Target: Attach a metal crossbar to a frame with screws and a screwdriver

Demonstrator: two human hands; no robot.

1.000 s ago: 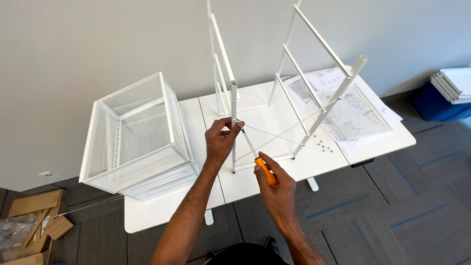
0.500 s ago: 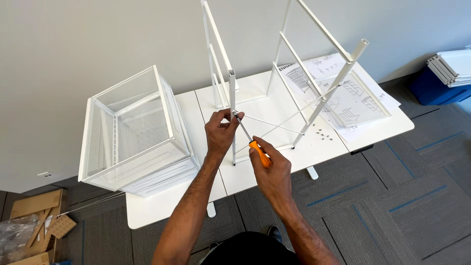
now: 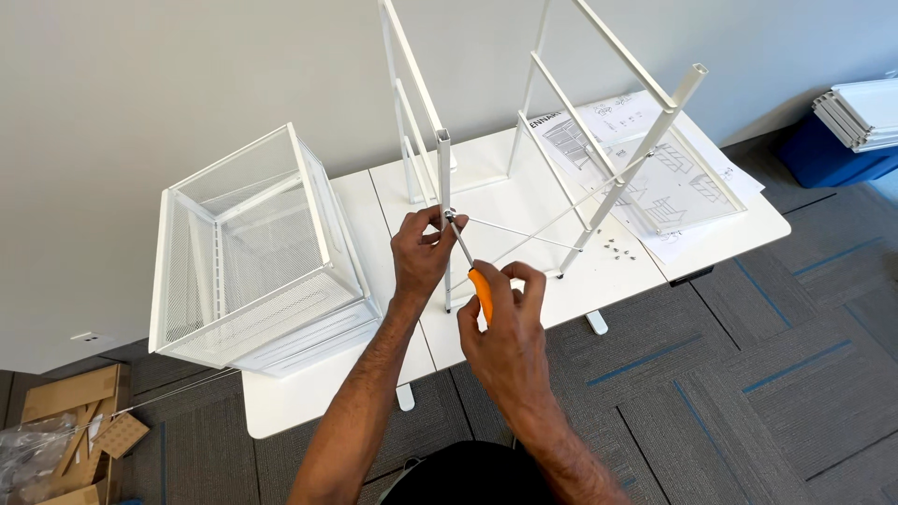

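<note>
Both hands had crept slightly up the frame, right hand curled round orange screwdriver, tip angled up-left to joint on white frame leg, left hand pinched fingertips at that joint, forearms extended fwd over table.

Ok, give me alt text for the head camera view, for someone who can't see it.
Seen from above, a right hand drives an orange-handled screwdriver into a white metal frame on a white table, while the left hand pinches the joint. A white mesh basket sits to the left, and an instruction sheet to the right.
</note>
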